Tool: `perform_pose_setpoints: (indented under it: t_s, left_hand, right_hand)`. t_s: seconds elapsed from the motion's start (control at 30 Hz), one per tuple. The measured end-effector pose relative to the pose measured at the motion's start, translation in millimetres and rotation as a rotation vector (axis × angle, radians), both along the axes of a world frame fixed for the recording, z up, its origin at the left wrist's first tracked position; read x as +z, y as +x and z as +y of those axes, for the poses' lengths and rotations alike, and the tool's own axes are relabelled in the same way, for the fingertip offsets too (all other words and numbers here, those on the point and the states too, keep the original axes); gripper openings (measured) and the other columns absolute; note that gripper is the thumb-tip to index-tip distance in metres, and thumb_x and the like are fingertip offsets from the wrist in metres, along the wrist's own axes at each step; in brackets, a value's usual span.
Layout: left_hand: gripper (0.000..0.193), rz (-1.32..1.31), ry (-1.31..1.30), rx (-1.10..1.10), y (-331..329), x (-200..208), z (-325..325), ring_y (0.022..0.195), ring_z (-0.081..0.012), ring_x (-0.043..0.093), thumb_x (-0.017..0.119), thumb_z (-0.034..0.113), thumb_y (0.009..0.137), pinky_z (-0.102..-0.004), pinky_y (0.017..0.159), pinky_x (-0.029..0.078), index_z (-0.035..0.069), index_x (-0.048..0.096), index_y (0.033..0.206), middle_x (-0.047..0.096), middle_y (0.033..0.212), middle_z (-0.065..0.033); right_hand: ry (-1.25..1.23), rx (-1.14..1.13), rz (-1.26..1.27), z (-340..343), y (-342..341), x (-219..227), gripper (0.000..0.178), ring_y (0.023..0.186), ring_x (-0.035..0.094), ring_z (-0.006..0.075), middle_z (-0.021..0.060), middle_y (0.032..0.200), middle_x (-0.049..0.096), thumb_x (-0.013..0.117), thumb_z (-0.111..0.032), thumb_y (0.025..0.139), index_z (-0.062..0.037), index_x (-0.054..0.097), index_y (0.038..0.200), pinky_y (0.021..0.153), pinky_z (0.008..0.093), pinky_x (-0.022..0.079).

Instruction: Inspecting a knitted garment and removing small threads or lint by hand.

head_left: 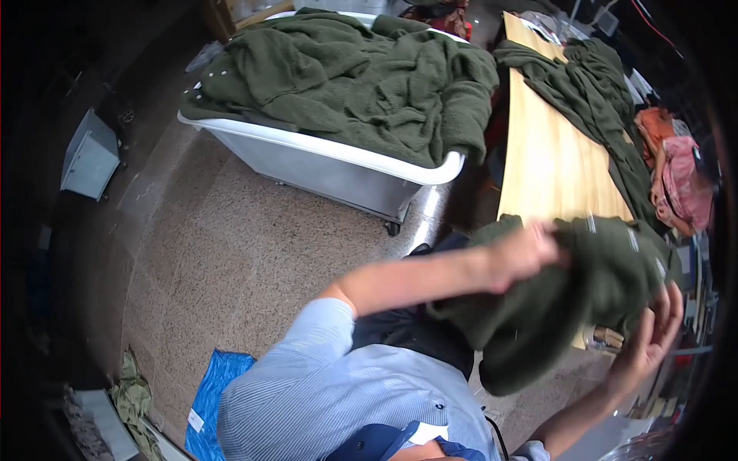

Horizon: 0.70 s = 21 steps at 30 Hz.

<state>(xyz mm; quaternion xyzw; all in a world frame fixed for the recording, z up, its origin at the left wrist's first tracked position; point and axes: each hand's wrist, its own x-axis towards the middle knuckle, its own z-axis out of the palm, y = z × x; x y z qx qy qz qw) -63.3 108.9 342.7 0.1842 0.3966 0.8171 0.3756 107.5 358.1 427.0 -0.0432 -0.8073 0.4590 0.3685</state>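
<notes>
Left hand (526, 252) at green cloth (584, 296), long axis diagonal, drooping leftward

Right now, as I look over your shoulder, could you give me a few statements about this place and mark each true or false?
1. The white cart is heaped with green cloth. True.
2. The left hand is down in the cart. False: it is at the green bundle by the near end of the wooden table.
3. The right hand is clenched in a fist. False: its fingers are extended, beside the bundle.
4. Blue plastic lies on the speckled floor. True.
5. The cart stands on the table. False: it stands on the floor.
</notes>
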Motion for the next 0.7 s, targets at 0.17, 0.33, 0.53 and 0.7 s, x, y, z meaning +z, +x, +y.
perform_pose_setpoints:
  t_s: [0.17,0.33,0.53,0.7]
  left_hand:
    - [0.033,-0.412,0.161,0.172,-119.0,40.3,-45.8,0.089,-0.0323,0.081,0.068,0.028,0.102,-0.0457,0.09,0.066,0.002,0.081,0.117,0.085,0.108,-0.0169]
    - [0.037,-0.187,0.148,0.334,-181.1,103.2,-55.3,0.104,-0.0318,0.081,0.065,0.024,0.105,-0.0494,0.099,0.065,-0.004,0.078,0.127,0.084,0.118,-0.0166]
    - [0.043,-0.267,0.458,0.08,-302.4,111.9,-92.0,0.116,-0.0295,0.076,0.067,0.025,0.104,-0.0458,0.108,0.059,-0.001,0.073,0.137,0.079,0.129,-0.0165]
    - [0.05,-0.31,0.726,-0.111,-326.0,114.1,-82.4,0.126,-0.0275,0.072,0.069,0.027,0.104,-0.0429,0.117,0.054,0.0,0.068,0.146,0.075,0.138,-0.0165]
  right_hand:
    - [-0.141,0.118,-0.185,20.2,-16.8,-73.3,0.061,0.144,0.058,0.0231,0.0148,0.162,0.058,0.065,-0.002,0.109,-0.0023,0.045,0.166,0.124,0.0369,0.042]
    - [-0.23,0.0,-0.236,62.0,23.8,-121.6,0.054,0.125,0.069,0.0168,0.0129,0.159,0.061,0.069,-0.016,0.113,-0.0037,0.052,0.163,0.111,0.0321,0.053]
    - [-0.311,-0.033,-0.26,78.9,39.7,-141.1,0.051,0.116,0.072,0.0139,0.0132,0.157,0.063,0.069,-0.019,0.113,-0.0047,0.055,0.161,0.104,0.0301,0.056]
    - [-0.336,-0.138,-0.299,69.8,47.8,-149.8,0.05,0.113,0.07,0.0149,0.0135,0.151,0.066,0.071,-0.02,0.112,-0.0034,0.059,0.157,0.103,0.0341,0.055]
